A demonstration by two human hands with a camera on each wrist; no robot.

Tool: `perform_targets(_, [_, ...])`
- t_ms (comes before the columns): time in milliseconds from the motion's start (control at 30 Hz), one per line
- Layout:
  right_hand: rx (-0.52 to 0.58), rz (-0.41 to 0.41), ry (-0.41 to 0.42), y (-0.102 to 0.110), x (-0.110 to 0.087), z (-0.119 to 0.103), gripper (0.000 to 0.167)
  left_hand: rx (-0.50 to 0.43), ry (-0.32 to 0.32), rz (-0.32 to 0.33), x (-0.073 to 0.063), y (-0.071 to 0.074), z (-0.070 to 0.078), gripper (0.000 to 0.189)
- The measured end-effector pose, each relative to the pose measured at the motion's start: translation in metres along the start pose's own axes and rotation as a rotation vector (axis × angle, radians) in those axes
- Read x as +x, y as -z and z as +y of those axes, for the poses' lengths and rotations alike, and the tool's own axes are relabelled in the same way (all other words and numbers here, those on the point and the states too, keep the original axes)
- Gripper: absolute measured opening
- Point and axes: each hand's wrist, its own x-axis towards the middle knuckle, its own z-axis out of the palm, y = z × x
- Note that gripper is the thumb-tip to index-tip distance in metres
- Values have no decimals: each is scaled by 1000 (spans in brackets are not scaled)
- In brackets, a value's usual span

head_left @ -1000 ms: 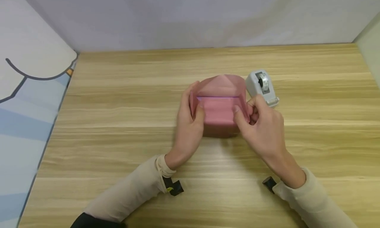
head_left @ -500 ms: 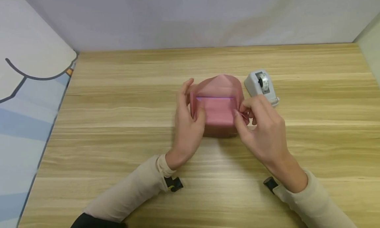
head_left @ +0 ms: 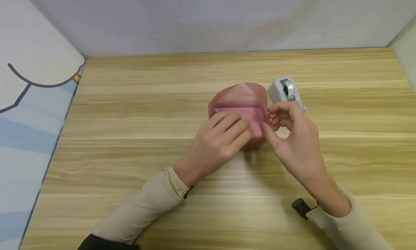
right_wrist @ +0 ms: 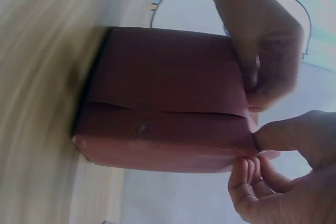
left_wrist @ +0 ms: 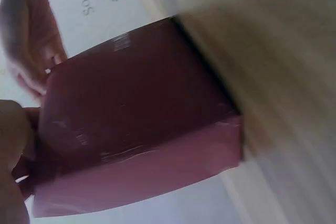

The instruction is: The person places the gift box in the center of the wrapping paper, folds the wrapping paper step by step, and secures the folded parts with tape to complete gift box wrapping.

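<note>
A box wrapped in pink paper [head_left: 241, 94] stands on the table, its wrapping raised at the top with a far flap upright. A thin purple edge shows inside. My left hand [head_left: 216, 145] lies across the near left of the top, bent fingers on the inner pink surface; its thumb is hidden in the head view. At the right side my right hand [head_left: 296, 138] pinches the paper's edge between thumb and fingers, seen close in the right wrist view. Both wrist views show the wrapped side of the box [left_wrist: 136, 108], with clear tape on it.
A grey tape dispenser [head_left: 282, 89] with a roll stands just behind my right hand, close to the box. The wood-grain table [head_left: 130, 109] meets a pale wall [head_left: 208, 22] at the back and a printed panel [head_left: 35, 141] at the left.
My left hand has left the left side of the wrapping and turned over the near top edge. My right hand has shifted slightly right, still at the right side of the paper.
</note>
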Motion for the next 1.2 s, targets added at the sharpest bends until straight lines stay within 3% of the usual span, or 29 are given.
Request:
perform_targets(100, [19, -31, -49, 5, 1, -3, 35, -35, 12, -63, 2, 4, 1, 17])
perform_targets(200, [-48, -22, 26, 4, 1, -2, 31, -76, 53, -115, 4, 7, 3, 23])
perform_targets(333, [-144, 8, 130, 0, -1, 0, 24, -114, 107, -135, 4, 8, 5, 27])
perform_targets(600, [-209, 69, 226, -7, -5, -1, 21, -111, 160, -181, 4, 9, 6, 51])
perform_targets(700, [-221, 58, 243, -6, -5, -1, 22, -115, 176, -191, 4, 10, 7, 49])
perform_targets(933, [-195, -64, 277, 4, -1, -1, 29, -155, 211, -173, 4, 10, 6, 38])
perform_targets(1100, [-171, -86, 270, 8, 2, -1, 28, -110, 186, -183, 5, 11, 5, 31])
perform_targets(1200, [-211, -82, 265, 8, 2, 0, 27, -89, 169, -200, 8, 10, 4, 32])
